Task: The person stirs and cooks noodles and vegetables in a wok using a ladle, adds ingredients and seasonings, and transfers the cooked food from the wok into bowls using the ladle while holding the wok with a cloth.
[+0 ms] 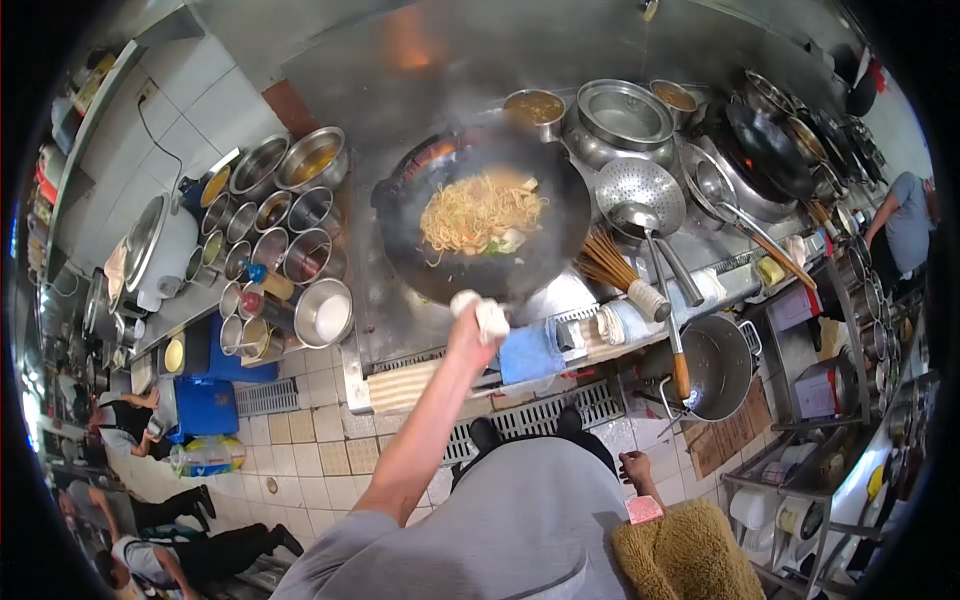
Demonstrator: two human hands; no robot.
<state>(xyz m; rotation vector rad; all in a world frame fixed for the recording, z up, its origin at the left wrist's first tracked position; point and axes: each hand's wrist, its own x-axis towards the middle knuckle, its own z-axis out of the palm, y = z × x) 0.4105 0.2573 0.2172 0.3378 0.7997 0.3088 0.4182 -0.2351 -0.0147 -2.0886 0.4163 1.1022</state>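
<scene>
A large black wok (400, 240) sits over the burner, with flames showing at its back left rim. Steam rises from the noodles (480, 215), mixed with some greens and pale pieces. My left hand (472, 342) is closed at the wok's near edge, with a folded white cloth (488, 315) between the palm and the rim; any handle is hidden. Down by my right side hangs my right hand (635, 467), fingers loosely bent and apart, with nothing visible in it. A ladle (637, 222) rests in a perforated strainer (655, 190) right of the wok.
A bamboo brush (620, 270) and blue towel (528, 352) lie along the stove's front. Metal seasoning pots (270, 212) crowd the left. A deep pot (715, 370) stands below the right edge. Brown furry fabric (690, 555) is beside me. Other people (905, 220) stand right and left.
</scene>
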